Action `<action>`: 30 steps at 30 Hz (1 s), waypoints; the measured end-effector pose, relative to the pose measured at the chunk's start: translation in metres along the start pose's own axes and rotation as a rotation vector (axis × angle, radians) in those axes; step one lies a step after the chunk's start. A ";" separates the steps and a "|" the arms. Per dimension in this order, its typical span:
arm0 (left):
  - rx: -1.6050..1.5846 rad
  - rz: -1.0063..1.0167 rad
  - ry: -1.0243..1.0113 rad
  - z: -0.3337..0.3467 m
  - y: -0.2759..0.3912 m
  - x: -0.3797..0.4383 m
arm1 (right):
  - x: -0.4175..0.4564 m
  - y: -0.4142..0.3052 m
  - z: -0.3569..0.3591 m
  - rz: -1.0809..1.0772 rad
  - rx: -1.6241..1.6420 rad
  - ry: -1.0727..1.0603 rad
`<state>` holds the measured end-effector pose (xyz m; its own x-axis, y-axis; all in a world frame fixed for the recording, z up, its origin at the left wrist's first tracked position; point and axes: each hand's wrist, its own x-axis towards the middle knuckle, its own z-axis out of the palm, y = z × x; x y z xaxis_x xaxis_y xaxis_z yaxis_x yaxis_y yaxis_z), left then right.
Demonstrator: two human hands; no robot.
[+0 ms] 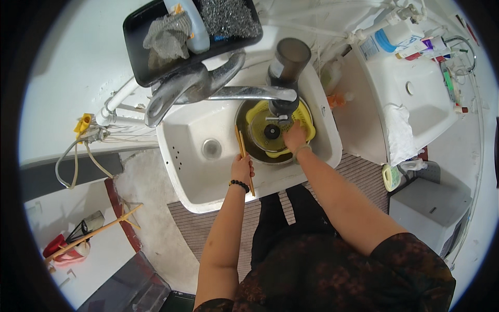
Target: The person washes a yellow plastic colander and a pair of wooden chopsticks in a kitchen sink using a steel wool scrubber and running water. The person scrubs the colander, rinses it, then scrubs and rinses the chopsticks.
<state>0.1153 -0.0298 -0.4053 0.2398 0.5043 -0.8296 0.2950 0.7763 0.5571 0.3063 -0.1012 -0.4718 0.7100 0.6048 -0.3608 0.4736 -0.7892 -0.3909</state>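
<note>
My left hand is closed around wooden chopsticks over the front part of a white sink. Their upper ends reach to the left rim of a round metal basin. In that basin sits a yellow plastic colander, with a clear pot lid with a black knob inside it. My right hand reaches into the colander's right side, beside the lid. Its fingertips are partly hidden, so whether they grip the lid or the colander cannot be told.
A chrome faucet extends over the sink, in front of a dark pump bottle. Above is a black tray holding steel wool. A second white sink with a white cloth stands right, above a grey bin.
</note>
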 end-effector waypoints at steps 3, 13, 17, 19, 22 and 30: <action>-0.053 -0.008 -0.007 -0.002 -0.003 0.001 | 0.018 0.013 0.026 0.024 -0.087 -0.005; -0.067 0.033 -0.026 -0.002 -0.015 0.001 | 0.006 0.000 -0.048 -0.303 0.365 0.076; 0.032 0.068 -0.041 0.031 -0.016 -0.003 | -0.029 -0.007 -0.106 -0.120 0.394 0.109; 0.105 0.118 -0.113 0.050 -0.031 0.014 | -0.043 -0.004 -0.122 -0.131 0.396 0.131; 0.316 0.298 -0.100 0.083 -0.042 0.024 | -0.054 0.001 -0.135 -0.117 0.356 0.144; 0.722 0.476 0.288 0.076 -0.058 0.091 | -0.066 0.039 -0.134 -0.028 0.315 0.023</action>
<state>0.1902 -0.0571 -0.5104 0.2727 0.8610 -0.4293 0.7545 0.0855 0.6508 0.3473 -0.1859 -0.3496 0.7123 0.6202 -0.3286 0.3110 -0.6986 -0.6443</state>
